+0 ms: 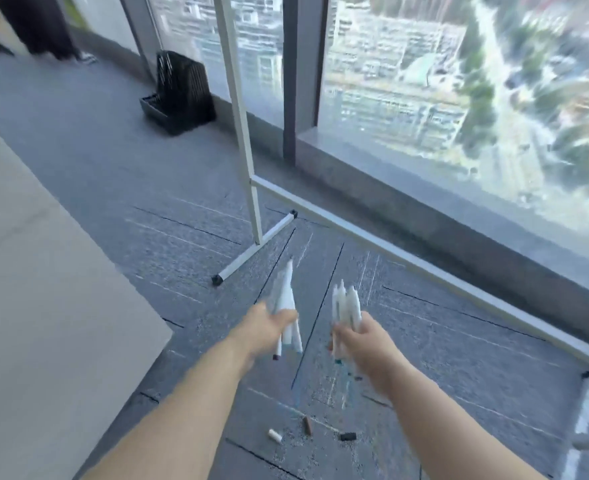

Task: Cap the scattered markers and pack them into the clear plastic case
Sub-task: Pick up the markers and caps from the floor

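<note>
The markers are white, slim felt pens with coloured ends, and they are gathered in two bundles. The left bundle (285,297) is gripped by the left hand (269,327), and the fingers curl around the lower part of the barrels. The right bundle (346,304) is clenched in the right hand (362,344) in the same way. Both bundles point up and away from the person, and their coloured ends hang below the fists. Holding them as sheaves probably lets the person carry many pens at one time. The picture is blurred, so it is not possible to tell which pens have caps.

Three small loose caps lie on the grey carpet floor (147,202) below the hands: a white cap (275,435), a brown cap (307,425) and a black cap (348,436). They are near to each other but apart. This suggests that the capping is not finished. The clear plastic case is not in view.

The white metal stand (248,150) is in front of the hands, and its low rail runs to the right along the tall glass window (459,98). The pale beige table (43,271) closes the left side. The open carpet between these edges leaves room to kneel and to put the pens down. A black slotted rack (182,88) stands well apart, beside the window.
</note>
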Tool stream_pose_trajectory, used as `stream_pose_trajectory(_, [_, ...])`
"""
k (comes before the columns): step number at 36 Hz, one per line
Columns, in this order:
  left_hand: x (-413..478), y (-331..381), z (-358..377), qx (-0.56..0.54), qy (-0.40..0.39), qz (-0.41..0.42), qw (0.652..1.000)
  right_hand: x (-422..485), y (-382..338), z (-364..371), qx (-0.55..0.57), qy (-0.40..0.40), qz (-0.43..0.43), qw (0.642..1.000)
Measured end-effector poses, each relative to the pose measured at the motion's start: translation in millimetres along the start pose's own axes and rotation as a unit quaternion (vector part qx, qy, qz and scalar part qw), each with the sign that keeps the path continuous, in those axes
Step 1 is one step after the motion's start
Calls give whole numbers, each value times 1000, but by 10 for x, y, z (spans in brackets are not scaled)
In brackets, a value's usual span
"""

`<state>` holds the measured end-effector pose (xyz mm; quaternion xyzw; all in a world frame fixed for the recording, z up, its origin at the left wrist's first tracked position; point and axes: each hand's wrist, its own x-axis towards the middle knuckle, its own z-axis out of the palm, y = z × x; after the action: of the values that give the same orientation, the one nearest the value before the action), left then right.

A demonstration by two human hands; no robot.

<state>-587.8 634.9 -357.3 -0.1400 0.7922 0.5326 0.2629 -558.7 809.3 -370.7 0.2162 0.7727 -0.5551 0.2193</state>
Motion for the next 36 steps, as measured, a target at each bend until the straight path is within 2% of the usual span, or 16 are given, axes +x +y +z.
stream_pose_trajectory(8, [-1887,1025,-1159,-161,43,81,983,-1626,-1660,69,-42,-18,-163,986])
stream_pose_trajectory(14, [-3483,1334,-2001,-169,101,149,969,-3043,-2598,459,-46,-46,-234,970])
stream_pose_trajectory(23, [-5297,900,-2883,-179,259,216,924,-4745,-3170,1355,-55,-109,-331,936])
stream_pose_trajectory(30, [-6240,392,-3383,-191,350,239,886,-5408,-3316,2038,-63,-166,-377,909])
stream_pose_trajectory(36, [-6514,9,-3775,-239,394,220,859,-5594,-3442,2600,-101,-232,-395,883])
